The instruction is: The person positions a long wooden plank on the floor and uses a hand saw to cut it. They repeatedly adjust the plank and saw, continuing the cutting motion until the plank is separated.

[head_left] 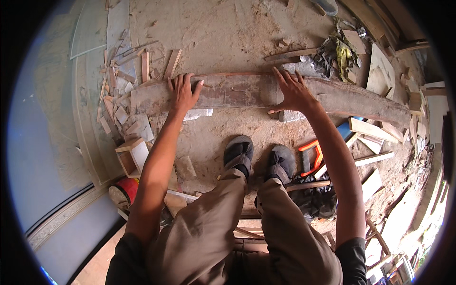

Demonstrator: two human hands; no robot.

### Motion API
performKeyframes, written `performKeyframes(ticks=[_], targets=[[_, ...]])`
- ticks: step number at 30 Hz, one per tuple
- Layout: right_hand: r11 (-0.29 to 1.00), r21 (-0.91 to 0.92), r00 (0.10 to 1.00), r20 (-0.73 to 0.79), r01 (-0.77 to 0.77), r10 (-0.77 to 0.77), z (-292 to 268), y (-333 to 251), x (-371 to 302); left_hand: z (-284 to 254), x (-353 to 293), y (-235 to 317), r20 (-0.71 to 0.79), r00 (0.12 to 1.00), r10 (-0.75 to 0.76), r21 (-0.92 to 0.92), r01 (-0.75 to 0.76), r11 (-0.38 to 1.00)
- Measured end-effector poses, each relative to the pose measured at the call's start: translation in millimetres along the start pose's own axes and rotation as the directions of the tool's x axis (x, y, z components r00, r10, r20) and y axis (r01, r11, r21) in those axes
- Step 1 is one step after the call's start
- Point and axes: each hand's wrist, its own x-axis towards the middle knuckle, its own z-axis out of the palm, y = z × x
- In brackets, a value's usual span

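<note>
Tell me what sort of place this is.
Probably a rough woodworking area: a long plank, scattered wood offcuts and an orange-handled tool lie on a dusty floor.

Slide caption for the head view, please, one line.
Left hand and right hand resting on a long grey-brown wooden plank amid scattered pale wood offcuts.

No lettering, label, number or sign can be read on the long, weathered brown wooden plank [232, 91], the looped orange-and-grey handle [318, 156] or the rounded red-and-grey object [127, 190], nor elsewhere.
</note>
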Motion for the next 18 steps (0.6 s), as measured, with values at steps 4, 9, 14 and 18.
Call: performKeyframes(ticks=[4,9,14,18], targets=[[0.992,-0.126,1.000,0.005,0.006,-0.006,2.0,-6.5,-6.0,-5.9,-18.4,12.2,-0.041,0.998,-0.052,0.080,0.055,0.995],[0.990,-0.135,0.999,-0.022,0.044,-0.048,1.8,0.8,-14.1,-13.3,-22.4,15.0,-0.079,0.996,-0.047,0.075,0.053,0.996],[0.983,-0.168,0.993,-0.084,0.068,-0.083,-0.1,30.0,-30.7,-28.0,-18.8,50.0,-0.075,0.997,-0.028,0.007,0.029,1.000],[0.985,-0.145,0.988,-0.110,0.088,-0.105,-11.3,45.9,-45.9,-19.2,-20.4,76.1,-0.111,0.994,-0.013,-0.094,0.002,0.996]])
